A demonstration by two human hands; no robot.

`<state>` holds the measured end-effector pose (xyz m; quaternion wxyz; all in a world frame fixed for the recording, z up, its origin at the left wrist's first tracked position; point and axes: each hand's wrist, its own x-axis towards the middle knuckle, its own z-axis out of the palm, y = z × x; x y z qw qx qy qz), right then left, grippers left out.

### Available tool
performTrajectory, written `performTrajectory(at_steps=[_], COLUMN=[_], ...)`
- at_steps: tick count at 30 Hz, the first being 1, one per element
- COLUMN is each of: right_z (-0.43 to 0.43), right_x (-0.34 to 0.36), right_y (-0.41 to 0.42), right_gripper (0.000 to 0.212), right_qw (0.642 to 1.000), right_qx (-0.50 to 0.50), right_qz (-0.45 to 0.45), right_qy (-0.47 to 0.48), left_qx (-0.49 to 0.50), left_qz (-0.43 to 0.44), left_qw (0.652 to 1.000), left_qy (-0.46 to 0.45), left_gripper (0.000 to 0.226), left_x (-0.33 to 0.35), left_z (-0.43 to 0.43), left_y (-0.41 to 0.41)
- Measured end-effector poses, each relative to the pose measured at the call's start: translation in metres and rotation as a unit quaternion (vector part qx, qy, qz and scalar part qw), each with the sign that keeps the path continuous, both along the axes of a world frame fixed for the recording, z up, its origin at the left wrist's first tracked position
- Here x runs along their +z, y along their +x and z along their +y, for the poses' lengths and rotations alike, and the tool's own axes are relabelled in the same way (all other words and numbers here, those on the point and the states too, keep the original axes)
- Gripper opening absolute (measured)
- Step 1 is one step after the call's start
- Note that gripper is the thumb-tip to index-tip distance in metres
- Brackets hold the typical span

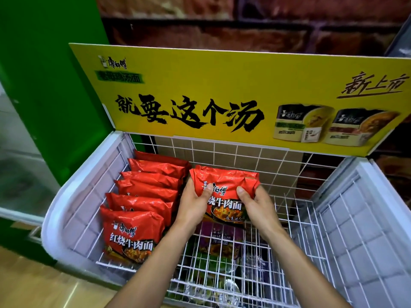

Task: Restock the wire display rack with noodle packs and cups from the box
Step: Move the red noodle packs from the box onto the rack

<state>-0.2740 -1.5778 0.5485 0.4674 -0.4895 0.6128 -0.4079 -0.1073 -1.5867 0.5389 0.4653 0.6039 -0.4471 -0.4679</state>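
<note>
Holding a small bundle of red noodle packs, the left hand and the right hand grip it from both short ends, fingers closed on the wrappers. The bundle seems to be two packs, maybe three; I cannot tell surely. Its long axis runs left to right, and it hangs above the middle of the wire rack, just right of a row of six red packs that stand along the left side. The free space lies directly below and behind the hands. Both hands are equally near. Under the rack floor, purple packs show.
</note>
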Motion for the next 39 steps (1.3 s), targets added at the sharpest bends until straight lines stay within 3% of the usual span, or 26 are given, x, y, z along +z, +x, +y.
performTrajectory(at_steps=[10,22,36,39], right_z=[-0.024,-0.032,-0.029,-0.025], right_x=[-0.006,-0.018,-0.021,-0.024], right_y=[0.009,0.008,0.006,0.004], right_gripper=[0.019,0.012,0.016,0.013], right_qw=[1.000,0.999,0.997,0.996], right_qx=[-0.003,-0.011,-0.013,-0.017], right_qz=[0.007,0.042,0.079,0.085], right_qy=[-0.014,-0.015,-0.005,-0.003], left_qx=[0.031,-0.003,-0.011,-0.004], left_qz=[-0.009,-0.045,-0.077,-0.107], left_qw=[0.999,0.996,0.991,0.988], left_qy=[0.010,0.075,0.107,0.115], left_gripper=[0.040,0.073,0.080,0.068], left_x=[-0.015,-0.016,-0.007,-0.010], left_z=[-0.026,-0.024,-0.019,-0.015], left_y=[0.001,0.000,-0.001,-0.001])
